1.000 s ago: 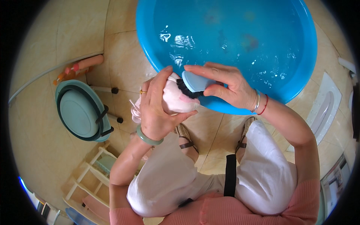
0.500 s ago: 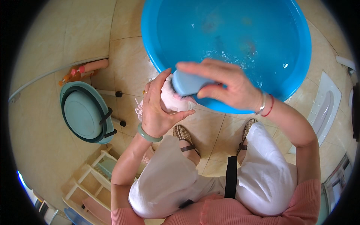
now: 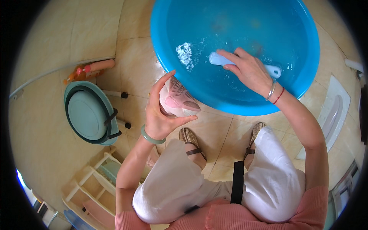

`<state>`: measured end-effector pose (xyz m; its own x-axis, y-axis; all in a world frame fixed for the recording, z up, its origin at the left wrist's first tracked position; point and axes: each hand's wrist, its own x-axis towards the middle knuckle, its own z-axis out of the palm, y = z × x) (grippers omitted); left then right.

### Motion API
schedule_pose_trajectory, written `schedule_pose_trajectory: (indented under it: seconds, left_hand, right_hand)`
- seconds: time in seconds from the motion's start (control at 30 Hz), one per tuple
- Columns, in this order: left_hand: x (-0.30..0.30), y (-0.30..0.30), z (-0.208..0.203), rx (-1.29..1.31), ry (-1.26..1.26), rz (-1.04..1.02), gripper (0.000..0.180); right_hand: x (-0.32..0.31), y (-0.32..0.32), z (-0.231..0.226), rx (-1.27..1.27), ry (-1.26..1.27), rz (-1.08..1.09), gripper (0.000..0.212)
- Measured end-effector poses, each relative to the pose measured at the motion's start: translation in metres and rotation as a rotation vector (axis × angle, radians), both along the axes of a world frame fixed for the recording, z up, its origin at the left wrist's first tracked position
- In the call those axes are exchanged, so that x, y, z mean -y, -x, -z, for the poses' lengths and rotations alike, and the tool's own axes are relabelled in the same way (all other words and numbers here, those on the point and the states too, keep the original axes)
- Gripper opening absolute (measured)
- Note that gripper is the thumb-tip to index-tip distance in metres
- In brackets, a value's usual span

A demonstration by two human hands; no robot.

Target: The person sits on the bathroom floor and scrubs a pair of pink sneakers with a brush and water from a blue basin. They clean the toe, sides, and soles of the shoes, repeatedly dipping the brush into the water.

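Note:
My left hand [image 3: 158, 117] is closed around a pink and white shoe [image 3: 177, 100], its patterned sole turned up. The shoe is just outside the near left rim of a big blue basin [image 3: 245, 109]. Over the water in that basin, my right hand [image 3: 251, 73] grips a pale blue scrub brush [image 3: 273, 71]. The brush is level with the water surface, and I cannot tell how deep its bristles sit. White foam [image 3: 185, 55] floats left of the brush.
On the left a grey-green folding basin [image 3: 86, 115] stands near a pink-capped bottle [image 3: 100, 66]. A cream rack [image 3: 82, 188] is at lower left. A white washboard [image 3: 332, 115] lies on the tiles at right. My sandalled feet are below the basin.
The right hand with the brush has moved off the shoe, right and away from me, into the basin. The shoe's sole is now uncovered, and a foam patch has appeared on the water.

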<state>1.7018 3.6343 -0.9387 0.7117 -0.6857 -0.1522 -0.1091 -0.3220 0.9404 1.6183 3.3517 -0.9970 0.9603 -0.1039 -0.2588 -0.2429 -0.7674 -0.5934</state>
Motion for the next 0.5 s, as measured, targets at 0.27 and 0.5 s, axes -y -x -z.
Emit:
schedule_pose_trajectory:
  seconds: [0.27, 0.5]
  left_hand:
    - [0.024, 0.005, -0.014, 0.391, -0.264, 0.071, 0.109]
    - [0.045, 0.017, -0.02, 0.518, -0.443, 0.06, 0.107]
  right_hand:
    - [-0.036, 0.011, -0.057, 0.255, -0.865, 0.135, 0.044]
    - [-0.034, 0.034, -0.091, 0.103, -0.977, 0.236, 0.049]
